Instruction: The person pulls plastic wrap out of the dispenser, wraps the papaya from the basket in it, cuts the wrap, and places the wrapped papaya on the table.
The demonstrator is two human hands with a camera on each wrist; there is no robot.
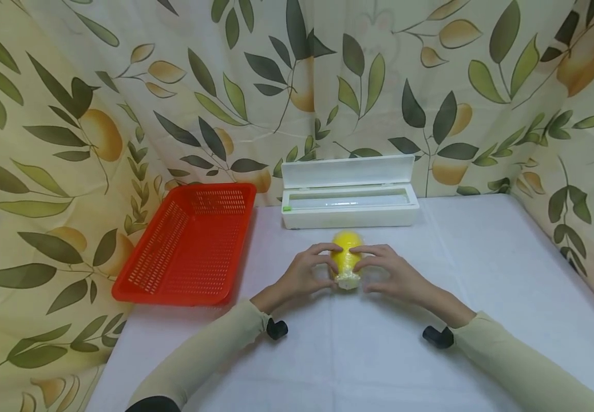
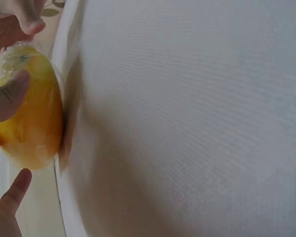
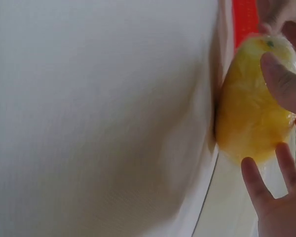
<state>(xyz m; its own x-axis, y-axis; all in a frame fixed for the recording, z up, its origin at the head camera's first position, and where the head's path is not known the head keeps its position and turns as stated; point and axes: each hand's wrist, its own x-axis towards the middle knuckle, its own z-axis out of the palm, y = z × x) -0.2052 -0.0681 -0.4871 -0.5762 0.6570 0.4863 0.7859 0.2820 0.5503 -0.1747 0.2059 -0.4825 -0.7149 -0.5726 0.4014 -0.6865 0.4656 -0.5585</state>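
Observation:
A yellow oval fruit that looks like a mango point(image 1: 347, 245) lies on the white tablecloth between both hands. Clear plastic film wraps it, bunched and crinkled at the end nearer the person. My left hand point(image 1: 304, 269) holds its left side with curved fingers. From the right, my right hand point(image 1: 392, 272) holds it the same way, fingertips on its upper surface. In the left wrist view the wrapped mango point(image 2: 39, 123) shows a small dark green mark at one end. Film gleams over the mango point(image 3: 251, 113) in the right wrist view, fingertips around it.
Behind the hands stands a white cling film dispenser point(image 1: 351, 216), lid raised, with a film roll inside and a small green piece at its left. A red perforated basket point(image 1: 181, 297) sits at the left of the table. Leaf-patterned curtains point(image 1: 359, 126) enclose the back and sides.

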